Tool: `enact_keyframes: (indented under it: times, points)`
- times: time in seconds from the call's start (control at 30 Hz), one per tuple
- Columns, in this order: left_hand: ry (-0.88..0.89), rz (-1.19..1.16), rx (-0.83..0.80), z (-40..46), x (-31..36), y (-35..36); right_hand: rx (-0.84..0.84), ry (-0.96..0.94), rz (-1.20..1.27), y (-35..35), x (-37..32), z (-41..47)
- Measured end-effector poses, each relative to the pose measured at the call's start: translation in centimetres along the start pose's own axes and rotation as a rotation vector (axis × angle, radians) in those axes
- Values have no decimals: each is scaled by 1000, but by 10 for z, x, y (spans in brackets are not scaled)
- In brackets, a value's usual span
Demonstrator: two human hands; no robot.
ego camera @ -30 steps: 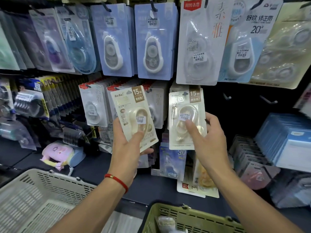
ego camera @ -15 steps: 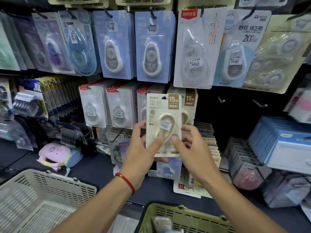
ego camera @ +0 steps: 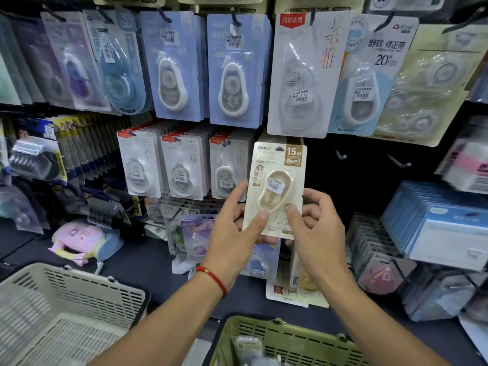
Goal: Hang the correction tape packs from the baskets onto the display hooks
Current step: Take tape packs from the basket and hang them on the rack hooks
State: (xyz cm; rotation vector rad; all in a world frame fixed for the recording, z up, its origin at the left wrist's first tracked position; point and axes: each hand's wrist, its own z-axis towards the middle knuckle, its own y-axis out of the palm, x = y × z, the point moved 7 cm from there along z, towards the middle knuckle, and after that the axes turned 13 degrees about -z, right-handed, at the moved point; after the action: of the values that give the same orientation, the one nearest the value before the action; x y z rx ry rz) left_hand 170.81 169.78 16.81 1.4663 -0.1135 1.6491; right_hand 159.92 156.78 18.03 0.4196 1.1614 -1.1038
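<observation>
A cream correction tape pack [ego camera: 277, 186] marked 15M stands upright in front of the display, in the middle row. My left hand [ego camera: 235, 233] pinches its lower left edge, thumb on the front and fingers behind. My right hand [ego camera: 317, 233] pinches its lower right edge the same way. Whether a second pack lies behind it, or whether its hang hole sits on a hook, I cannot tell. Two bare display hooks [ego camera: 340, 155] stick out just right of the pack. The green basket [ego camera: 277, 339] below holds a few packs.
A white basket [ego camera: 66, 299] stands at the lower left. Rows of hung tape packs [ego camera: 182, 165] fill the wall left of and above the cream pack. Blue boxes [ego camera: 443, 225] stack on the right. Loose packs [ego camera: 295, 286] lie on the dark shelf.
A second ago each hand held its own cream pack apart. The hands came together, stacked the packs, and have now lifted them up and right toward the display.
</observation>
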Motion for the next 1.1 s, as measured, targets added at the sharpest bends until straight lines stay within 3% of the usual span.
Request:
enact_keyframes:
  times: [0.13,0.23,0.3,0.37,0.47,0.63,0.77,0.9,0.97,1.1]
  points:
    - [12,43,33,5,-8,-5,-6,-12,-9,-3,3,3]
    - [22,323,45,8,-15,-13,-51,-30,-344,-2,12,5]
    - [97,626,46,10,-14,-17,10,-176,-604,-4,8,2]
    - [232,778,17,11,-5,-11,24,-414,-750,4,-5,-3]
    - [306,890,-134,14,-8,4,-159,-561,-917,24,0,-3]
    - [137,959,-261,18,-29,1,-373,-566,-1143,30,16,4]
    - [136,917,-310,15,-25,0,-421,-584,-1079,15,19,-5]
    - [71,1045,-345,2,-24,-6,-505,-437,-1042,-20,51,-17]
    - [-50,1161,-467,-12,-32,-15,-657,-331,-1101,-34,84,-35]
    - [-470,1435,-936,-81,-81,-51,-1106,-79,-1319,-53,166,-111]
